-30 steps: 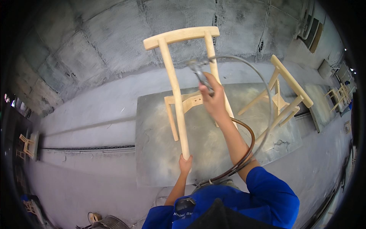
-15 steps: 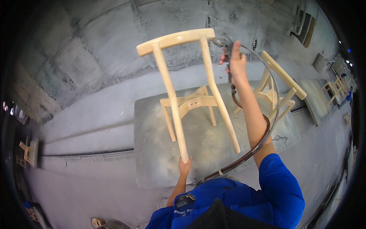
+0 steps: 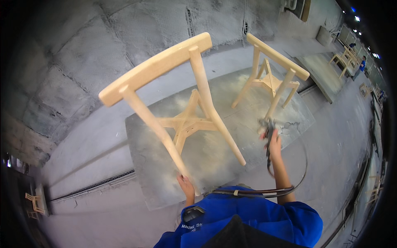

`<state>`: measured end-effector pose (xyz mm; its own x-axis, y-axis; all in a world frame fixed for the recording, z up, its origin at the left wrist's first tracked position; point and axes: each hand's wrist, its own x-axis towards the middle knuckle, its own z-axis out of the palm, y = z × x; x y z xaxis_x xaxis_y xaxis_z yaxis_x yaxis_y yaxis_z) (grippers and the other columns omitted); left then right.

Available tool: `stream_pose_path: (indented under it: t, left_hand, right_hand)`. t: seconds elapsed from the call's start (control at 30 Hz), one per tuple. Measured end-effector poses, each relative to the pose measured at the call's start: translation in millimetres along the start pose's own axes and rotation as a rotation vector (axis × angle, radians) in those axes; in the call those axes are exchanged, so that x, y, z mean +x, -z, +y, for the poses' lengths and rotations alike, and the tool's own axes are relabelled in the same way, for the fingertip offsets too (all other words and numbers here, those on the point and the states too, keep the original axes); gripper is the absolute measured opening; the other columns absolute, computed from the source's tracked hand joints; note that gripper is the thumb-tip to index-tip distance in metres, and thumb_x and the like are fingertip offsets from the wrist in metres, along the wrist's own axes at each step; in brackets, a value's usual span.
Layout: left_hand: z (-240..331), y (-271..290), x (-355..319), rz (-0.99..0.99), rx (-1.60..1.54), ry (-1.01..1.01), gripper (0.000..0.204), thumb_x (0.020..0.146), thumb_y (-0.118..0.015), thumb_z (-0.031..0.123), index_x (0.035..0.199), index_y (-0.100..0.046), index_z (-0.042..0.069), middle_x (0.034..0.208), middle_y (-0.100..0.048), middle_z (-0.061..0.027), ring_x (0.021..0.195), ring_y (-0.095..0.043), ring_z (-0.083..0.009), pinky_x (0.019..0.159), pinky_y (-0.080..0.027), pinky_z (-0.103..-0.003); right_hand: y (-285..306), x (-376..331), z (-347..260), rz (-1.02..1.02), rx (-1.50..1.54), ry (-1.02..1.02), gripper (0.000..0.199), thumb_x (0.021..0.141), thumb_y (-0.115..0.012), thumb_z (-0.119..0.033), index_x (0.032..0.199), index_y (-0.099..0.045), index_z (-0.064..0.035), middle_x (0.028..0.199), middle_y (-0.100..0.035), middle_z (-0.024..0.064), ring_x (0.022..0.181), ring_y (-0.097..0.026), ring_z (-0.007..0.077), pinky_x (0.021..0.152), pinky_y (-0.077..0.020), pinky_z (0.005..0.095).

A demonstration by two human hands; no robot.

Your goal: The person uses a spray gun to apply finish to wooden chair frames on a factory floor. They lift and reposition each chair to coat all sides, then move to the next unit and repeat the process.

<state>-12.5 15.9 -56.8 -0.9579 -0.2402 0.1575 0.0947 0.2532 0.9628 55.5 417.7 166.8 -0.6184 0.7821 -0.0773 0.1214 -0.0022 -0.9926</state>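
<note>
A pale wooden chair frame (image 3: 155, 74) without a seat stands tilted in front of me, its curved back rail at the upper left. My left hand (image 3: 187, 188) grips one of its long legs close to the lower end; part of the fingers is hidden. In my right hand (image 3: 274, 145) is a dark spray gun (image 3: 269, 134), with a hose (image 3: 285, 191) looping back to my waist. The gun is at the right, near the foot of a second wooden chair frame (image 3: 281, 56). It appears apart from the frame I hold.
Both frames stand over a grey, paint-dusted board (image 3: 161, 182). Beyond it rises a stained grey wall (image 3: 82, 49). A floor track (image 3: 91, 187) runs at the left. Another board (image 3: 324, 76) and more chairs (image 3: 345, 60) are at the far right, near a person in blue (image 3: 362, 65).
My right hand has brought the spray gun down from beside the back rail toward my right side. The held frame has turned and tilted left, and my view has shifted.
</note>
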Motion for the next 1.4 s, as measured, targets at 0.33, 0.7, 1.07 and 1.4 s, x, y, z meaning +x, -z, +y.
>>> stream_pose_path:
  t: [0.33,0.7,1.07,1.4]
  left_hand:
    - [-7.6,-27.5,20.7,-0.319,0.589,0.037,0.062,0.104,-0.049,0.041,0.147,-0.035,-0.001,0.118,-0.065,-0.0288,0.106,-0.063,-0.0484,0.088,-0.05,-0.051]
    - [-25.0,36.3,-12.5,-1.034,0.613,0.038,0.063,0.101,-0.053,0.05,0.142,-0.052,0.003,0.123,-0.068,-0.0216,0.112,-0.065,-0.0344,0.099,-0.048,-0.041]
    - [11.8,155.2,-237.8,-1.104,0.377,0.189,0.049,0.108,-0.04,0.041,0.099,-0.065,-0.001,0.104,-0.069,-0.017,0.105,-0.064,-0.029,0.096,-0.046,-0.039]
    - [49.0,232.0,-295.1,-0.659,0.439,0.268,0.061,0.107,-0.038,0.046,0.078,-0.062,-0.002,0.074,-0.063,-0.0109,0.075,-0.057,-0.0223,0.071,-0.045,-0.039]
  right_hand:
    - [87.9,-139.7,54.6,0.158,0.086,-0.41,0.08,0.101,-0.028,-0.071,0.105,-0.065,-0.0002,0.079,-0.068,0.0081,0.067,-0.065,0.0154,0.043,-0.0411,0.0263]
    - [156.7,-121.8,-133.9,-0.221,0.577,0.015,0.1,0.089,-0.015,-0.088,0.116,-0.056,-0.0005,0.077,-0.058,0.0052,0.075,-0.064,0.0144,0.039,-0.0352,0.0196]
    - [172.0,-158.8,-52.2,-0.242,0.641,-0.201,0.097,0.089,-0.017,-0.087,0.113,-0.057,-0.0022,0.077,-0.058,0.0049,0.074,-0.064,0.0142,0.04,-0.037,0.0201]
    - [121.5,-136.9,102.6,-0.202,0.649,-0.534,0.093,0.088,-0.02,-0.089,0.103,-0.06,-0.0061,0.07,-0.057,0.0019,0.065,-0.061,0.0138,0.04,-0.0338,0.0223]
